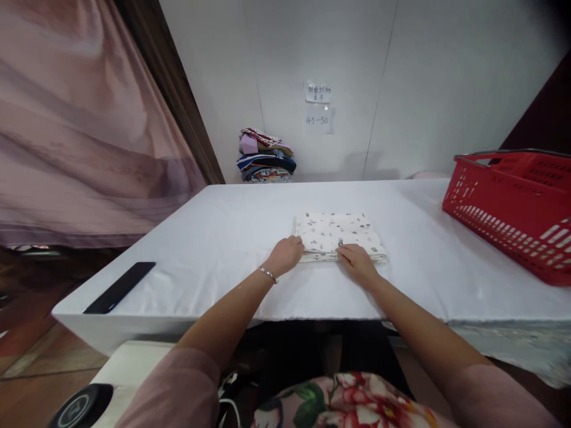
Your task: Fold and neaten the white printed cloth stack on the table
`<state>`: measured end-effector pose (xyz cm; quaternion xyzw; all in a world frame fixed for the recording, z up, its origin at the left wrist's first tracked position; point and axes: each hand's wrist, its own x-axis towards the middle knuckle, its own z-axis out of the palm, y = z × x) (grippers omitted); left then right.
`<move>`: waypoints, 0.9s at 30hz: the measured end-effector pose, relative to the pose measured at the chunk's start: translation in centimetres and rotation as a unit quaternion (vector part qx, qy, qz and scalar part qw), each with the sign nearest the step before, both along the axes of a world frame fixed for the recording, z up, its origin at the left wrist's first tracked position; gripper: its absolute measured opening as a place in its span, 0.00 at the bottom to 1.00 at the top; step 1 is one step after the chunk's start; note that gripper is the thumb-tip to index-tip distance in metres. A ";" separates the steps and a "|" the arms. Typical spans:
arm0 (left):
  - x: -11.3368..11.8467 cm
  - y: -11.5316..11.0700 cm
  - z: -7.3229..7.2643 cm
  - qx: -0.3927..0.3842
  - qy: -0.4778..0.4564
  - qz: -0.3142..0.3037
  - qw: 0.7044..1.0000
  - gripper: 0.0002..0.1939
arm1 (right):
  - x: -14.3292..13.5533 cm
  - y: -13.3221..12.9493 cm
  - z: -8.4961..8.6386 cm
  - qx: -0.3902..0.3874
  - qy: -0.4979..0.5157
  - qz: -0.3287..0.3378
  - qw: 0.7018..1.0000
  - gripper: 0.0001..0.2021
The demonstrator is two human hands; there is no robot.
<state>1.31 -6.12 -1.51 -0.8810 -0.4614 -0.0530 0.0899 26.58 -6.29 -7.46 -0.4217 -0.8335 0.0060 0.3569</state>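
Note:
A white cloth (334, 230) with small scattered dark and coloured prints lies folded into a flat rectangle on the white table. Its layers show along the near edge. My left hand (286, 255), a silver bracelet at its wrist, is closed on the cloth's near left corner. At the middle of the near edge, the fingers of my right hand (355, 263) are bent together and grip the upper layer. The thumbs are mostly hidden.
A red plastic basket (513, 205) stands at the table's right. Several folded fabrics are stacked (266, 160) by the back wall. A flat black object (120, 288) lies near the left edge of the white tabletop (214, 238). A pink curtain (89, 119) hangs at left.

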 end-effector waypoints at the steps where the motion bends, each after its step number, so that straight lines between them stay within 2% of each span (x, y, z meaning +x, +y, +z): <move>1: -0.1 -0.1 -0.1 0.007 -0.007 -0.001 1.000 0.11 | 0.0 0.0 0.0 0.002 -0.001 0.002 1.000 0.11; 7: -0.7 -1.2 -1.4 -0.005 -0.054 -0.003 0.999 0.10 | -0.1 -0.2 0.3 0.004 0.003 0.006 1.000 0.12; 9: -1.0 -1.5 -1.5 -0.014 -0.079 -0.018 0.997 0.08 | -0.1 -0.3 0.4 0.002 0.006 0.010 1.000 0.12; 12: -1.6 -1.6 -1.4 -0.026 -0.106 -0.028 0.994 0.10 | 0.0 -0.4 0.4 0.004 0.005 0.015 1.000 0.13; 17: -1.8 -1.5 -1.6 -0.009 -0.101 -0.004 0.995 0.11 | 0.0 -0.4 0.2 0.016 -0.002 0.013 1.000 0.12; 22: -1.5 -1.6 -3.0 0.041 -0.123 0.023 0.991 0.13 | -0.1 -0.5 0.3 0.023 -0.011 0.020 0.999 0.11; 27: -1.2 -2.1 -3.9 0.043 -0.139 0.049 0.988 0.13 | 0.0 -0.2 -0.1 0.024 -0.021 0.016 0.999 0.11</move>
